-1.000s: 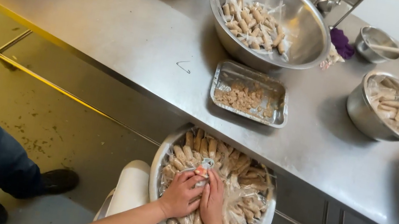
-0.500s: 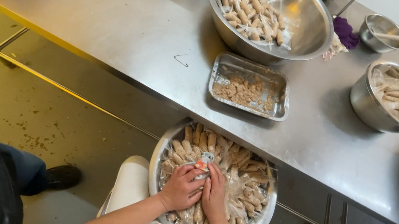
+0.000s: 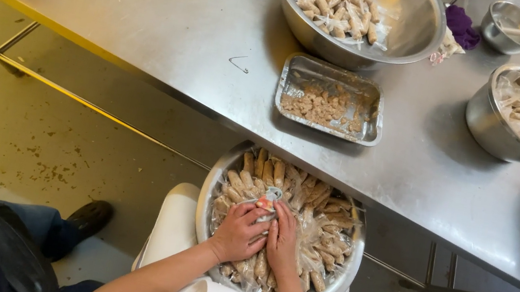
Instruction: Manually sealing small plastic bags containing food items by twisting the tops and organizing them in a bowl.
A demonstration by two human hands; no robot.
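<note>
The round steel bowl of pale wrapped rolls (image 3: 214,191) rests on the person's lap, just below the edge of the grey steel table (image 3: 155,16). Over that bowl, the left hand (image 3: 239,230) and right hand (image 3: 283,241) sit side by side, fingers closed narrowly on a small clear wrapped piece (image 3: 268,200). Compared with a second ago, both hands remain in place there; only the neighbour beside the bowl has withdrawn. Beyond the bowl lies a rectangular foil tray of brown filling (image 3: 331,101).
</note>
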